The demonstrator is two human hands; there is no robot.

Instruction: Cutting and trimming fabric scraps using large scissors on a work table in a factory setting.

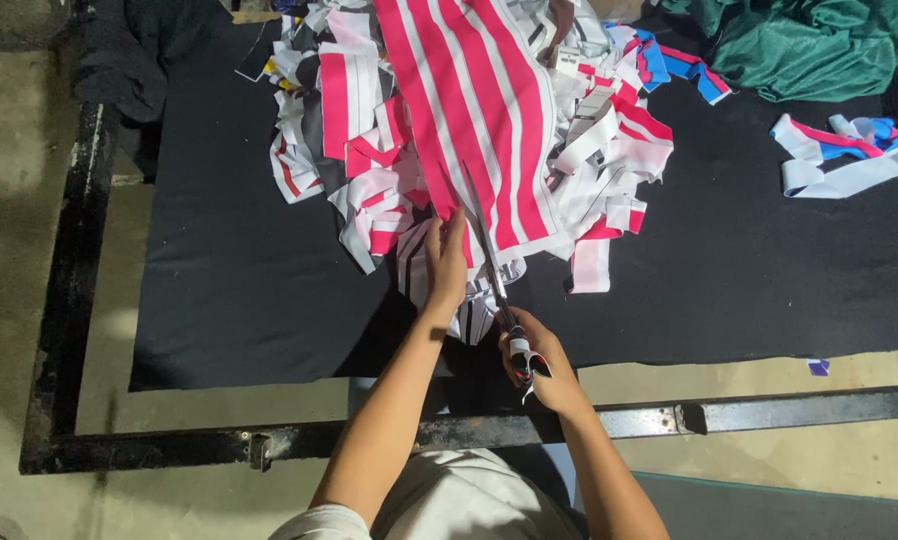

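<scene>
Right hand [535, 352] is closed around the handles of a pair of long metal scissors [489, 262], fingers curled through the grips near the front edge of the tabletop [249, 280]. From that hand the blades run up and slightly left, lying parted against the lower edge of a wide piece of pink-and-white striped fabric [479, 110], where the tips meet a pink stripe. Left hand [447, 262] sits just beside the blades on their left, fingers laid together and pressed flat on the same striped fabric, pinning its near edge down; it grips nothing, only bears on the cloth. Under that hand and the scissors a smaller scrap with dark and white stripes [469, 310] peeks out toward the person.

Around the big striped piece spreads a loose heap of cut pink-and-white fabric strips [369, 190], tangled and overlapping, spilling to both sides of it. All of this lies on a black cloth that covers the tabletop, which is framed by a worn dark metal edge [769, 410]. Well apart to the right lies a small bundle of white, pink and blue strips [839, 150], and at the far right corner a crumpled green cloth [819, 40]. No box, bin or tray holds any of the scraps; they rest straight on the black cover.
</scene>
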